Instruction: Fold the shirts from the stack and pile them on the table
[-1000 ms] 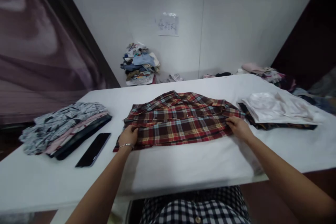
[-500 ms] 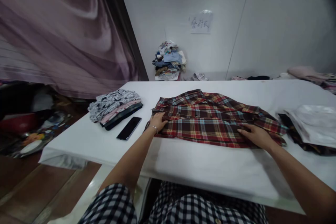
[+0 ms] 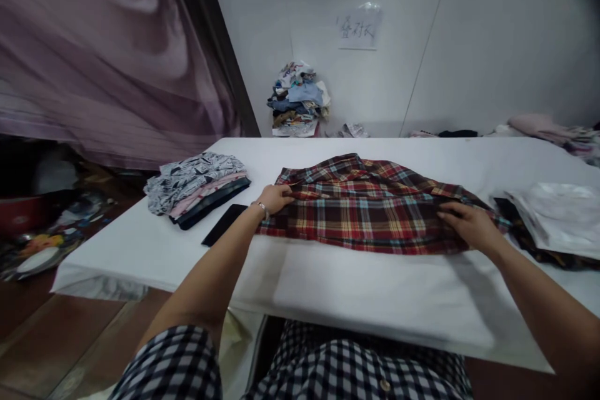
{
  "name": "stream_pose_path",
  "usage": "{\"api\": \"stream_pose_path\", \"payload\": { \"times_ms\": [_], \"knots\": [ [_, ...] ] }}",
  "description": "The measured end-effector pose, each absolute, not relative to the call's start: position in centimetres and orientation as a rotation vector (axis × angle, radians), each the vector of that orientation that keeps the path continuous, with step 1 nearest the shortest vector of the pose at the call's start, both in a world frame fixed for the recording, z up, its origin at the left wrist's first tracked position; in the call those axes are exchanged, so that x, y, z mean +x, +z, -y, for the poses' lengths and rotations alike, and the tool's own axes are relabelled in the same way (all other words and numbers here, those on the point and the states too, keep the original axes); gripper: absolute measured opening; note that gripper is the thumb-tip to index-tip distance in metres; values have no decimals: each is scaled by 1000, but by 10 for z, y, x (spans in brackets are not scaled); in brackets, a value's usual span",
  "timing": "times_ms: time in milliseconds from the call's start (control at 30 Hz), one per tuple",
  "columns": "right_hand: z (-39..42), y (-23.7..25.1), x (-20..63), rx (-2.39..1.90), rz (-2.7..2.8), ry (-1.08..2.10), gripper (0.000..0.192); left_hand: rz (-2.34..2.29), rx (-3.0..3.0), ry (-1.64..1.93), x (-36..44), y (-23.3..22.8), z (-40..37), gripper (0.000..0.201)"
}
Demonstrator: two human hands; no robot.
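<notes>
Both hands have shifted on the plaid shirt (image 3: 370, 206) since a moment ago: the left hand (image 3: 274, 198) has moved up from the near corner to the shirt's left edge, and the right hand (image 3: 466, 223) has lifted from lying flat on the cloth to taking hold of its right end. Now the left hand's fingers are curled closed around a fold of the red, cream and blue checked fabric, a thin bracelet (image 3: 260, 206) showing at the wrist. The right hand also closes on the fabric, fingers bent over the edge with the thumb below, though how firmly it pinches I cannot tell. The plaid shirt lies spread across the middle of the white tabletop (image 3: 356, 287), partly folded, between the two hands. Left of it, just beside the left forearm, a dark phone (image 3: 225, 224) lies flat, and beyond that sits a stack of folded clothes (image 3: 197, 186) with a grey patterned piece on top. At the right edge rests a pale folded garment (image 3: 555, 212) over something dark. A heap of clothes (image 3: 297, 100) stands against the far wall under a paper sign (image 3: 359, 28).
</notes>
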State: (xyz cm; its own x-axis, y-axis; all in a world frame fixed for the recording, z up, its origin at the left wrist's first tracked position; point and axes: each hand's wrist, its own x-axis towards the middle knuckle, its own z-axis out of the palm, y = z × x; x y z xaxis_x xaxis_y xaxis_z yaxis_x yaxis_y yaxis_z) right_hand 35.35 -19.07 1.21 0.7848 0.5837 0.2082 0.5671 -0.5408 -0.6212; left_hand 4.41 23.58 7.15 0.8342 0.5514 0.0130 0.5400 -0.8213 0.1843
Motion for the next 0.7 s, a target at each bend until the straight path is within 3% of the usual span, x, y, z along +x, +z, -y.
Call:
{"api": "stream_pose_path", "payload": {
  "times_ms": [133, 233, 367, 500, 700],
  "knots": [
    [154, 14, 365, -2379, 878, 94, 28, -1042, 2878, -146, 70, 65, -235, 20],
    [139, 7, 360, -2490, 863, 220, 34, -1032, 2878, -187, 79, 51, -230, 26],
    [158, 8, 359, -2552, 865, 179, 48, -937, 2954, 53, 69, 43, -226, 38],
    [199, 12, 367, -2661, 873, 55, 33, -635, 2976, 394, 53, 36, -212, 37],
    [227, 7, 362, -2792, 914, 4, 27, -470, 2891, 265, 44, 14, -193, 23]
  ]
}}
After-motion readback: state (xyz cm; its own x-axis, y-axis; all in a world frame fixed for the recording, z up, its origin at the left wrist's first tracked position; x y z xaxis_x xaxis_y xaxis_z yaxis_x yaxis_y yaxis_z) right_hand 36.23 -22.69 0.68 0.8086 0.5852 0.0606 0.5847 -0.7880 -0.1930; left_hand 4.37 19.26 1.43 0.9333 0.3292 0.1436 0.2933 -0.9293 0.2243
